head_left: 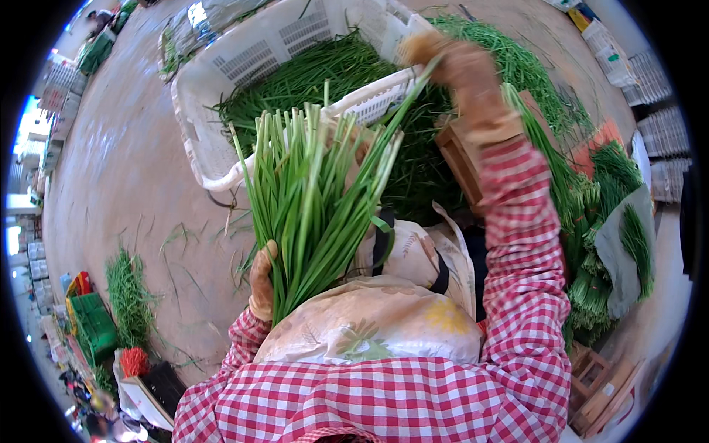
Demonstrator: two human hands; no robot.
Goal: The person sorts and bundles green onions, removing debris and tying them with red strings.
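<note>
My left hand (263,279), in a soiled tan glove, is closed around the lower part of a thick bunch of garlic chives (306,199). The bunch stands tilted against my lap, its pale cut ends fanned upward. My right hand (464,77), also gloved, is smeared by motion near the front corner of a white plastic basket (210,181). One green stalk slants up from the bunch to its fingers; whether they grip it is blurred. Loose green leaves (317,74) fill much of the basket.
A heap of cut greens (502,55) lies beyond my right hand. A wooden stool or crate (461,159) stands below my right wrist. Tied chive bundles (591,295) are stacked at the right, partly under a grey sheet (624,251). More greens (129,295) lie on the floor at left.
</note>
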